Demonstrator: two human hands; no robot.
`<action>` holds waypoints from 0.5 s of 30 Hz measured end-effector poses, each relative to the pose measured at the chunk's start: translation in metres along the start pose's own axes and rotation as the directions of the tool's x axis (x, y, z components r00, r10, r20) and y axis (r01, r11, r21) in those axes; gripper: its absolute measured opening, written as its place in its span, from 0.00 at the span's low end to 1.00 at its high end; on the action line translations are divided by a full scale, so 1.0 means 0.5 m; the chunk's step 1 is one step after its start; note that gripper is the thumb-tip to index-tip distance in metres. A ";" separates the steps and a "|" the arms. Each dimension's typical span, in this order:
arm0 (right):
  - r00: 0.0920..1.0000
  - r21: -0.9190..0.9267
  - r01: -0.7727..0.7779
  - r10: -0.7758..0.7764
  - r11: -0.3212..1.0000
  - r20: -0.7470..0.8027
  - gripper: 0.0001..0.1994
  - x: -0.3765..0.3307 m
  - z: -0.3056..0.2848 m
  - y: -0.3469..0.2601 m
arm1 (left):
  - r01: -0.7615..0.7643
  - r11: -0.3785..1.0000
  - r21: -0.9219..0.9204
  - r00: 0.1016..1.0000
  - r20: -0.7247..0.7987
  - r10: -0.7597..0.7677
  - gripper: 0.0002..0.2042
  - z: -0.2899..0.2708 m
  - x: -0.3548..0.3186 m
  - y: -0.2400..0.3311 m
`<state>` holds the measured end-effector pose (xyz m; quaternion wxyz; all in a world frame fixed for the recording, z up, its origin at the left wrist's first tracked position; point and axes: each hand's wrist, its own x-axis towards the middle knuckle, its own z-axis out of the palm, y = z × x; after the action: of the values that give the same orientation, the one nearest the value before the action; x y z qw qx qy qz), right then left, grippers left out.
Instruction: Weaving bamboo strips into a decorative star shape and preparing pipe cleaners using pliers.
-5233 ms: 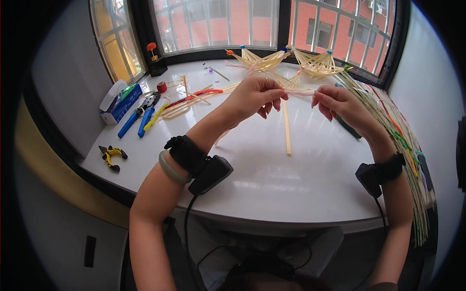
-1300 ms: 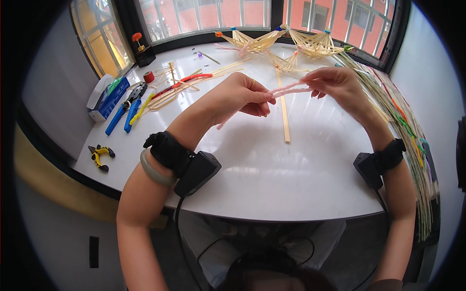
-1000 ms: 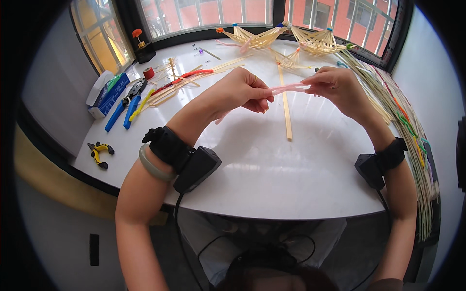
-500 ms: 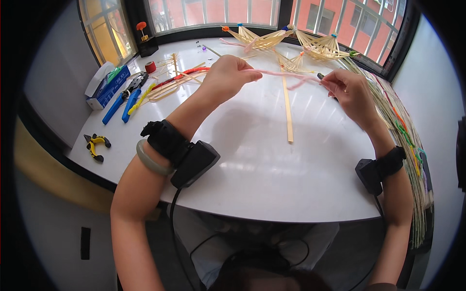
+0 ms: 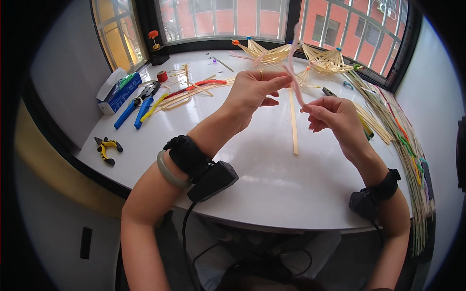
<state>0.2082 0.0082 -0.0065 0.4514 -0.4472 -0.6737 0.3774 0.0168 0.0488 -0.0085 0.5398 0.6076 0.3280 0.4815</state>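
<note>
A fuzzy pink pipe cleaner (image 5: 295, 87) runs between my two hands above the table, its upper end standing free toward the window. My left hand (image 5: 255, 92) pinches it partway along between thumb and forefinger. Lower down, my right hand (image 5: 335, 119) grips its bottom end with the fingertips. Below and behind them a flat, pale wooden strip (image 5: 294, 128) lies on the white table. Partly covered by my right hand is a tool with a dark tip (image 5: 329, 92) and a yellow-and-black handle.
Pliers with blue handles (image 5: 141, 109), small yellow-and-black pliers (image 5: 108, 150), a tissue box (image 5: 121, 94) and a red tape roll (image 5: 162, 76) lie at left. Fan-shaped strip pieces (image 5: 326, 62) stand along the window. Long thin stems (image 5: 405, 160) line the right edge.
My hands have come closer together. The pipe cleaner, earlier stretched sideways between them, now stands nearly upright. My right hand has moved left and down, my left hand to the right.
</note>
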 end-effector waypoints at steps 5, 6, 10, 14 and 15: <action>0.980 0.026 -0.139 0.134 0.990 0.144 0.11 -0.010 0.013 -0.007 | -0.011 0.993 -0.115 0.999 0.037 0.015 0.13 -0.001 -0.007 0.006; 0.976 0.035 -0.160 0.153 0.986 0.156 0.11 -0.010 0.014 -0.006 | -0.008 0.993 -0.114 0.999 0.042 0.012 0.13 0.000 -0.008 0.006; 0.969 0.022 -0.176 0.170 0.984 0.179 0.11 -0.012 0.013 -0.003 | -0.011 0.989 -0.146 1.000 0.017 0.013 0.12 0.006 -0.010 0.004; 0.937 -0.057 -0.187 0.196 0.981 0.290 0.11 -0.013 0.004 -0.012 | 0.009 0.979 -0.202 0.996 0.094 0.010 0.13 0.005 -0.013 -0.001; 0.917 -0.118 -0.175 0.205 0.977 0.343 0.12 -0.012 0.000 -0.017 | 0.009 0.980 -0.201 0.995 0.096 0.011 0.13 0.004 -0.014 0.001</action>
<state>0.2072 0.0001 -0.0002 0.2648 -0.4543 -0.7125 0.4646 0.0164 0.0417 -0.0094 0.6135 0.5726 0.2508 0.4824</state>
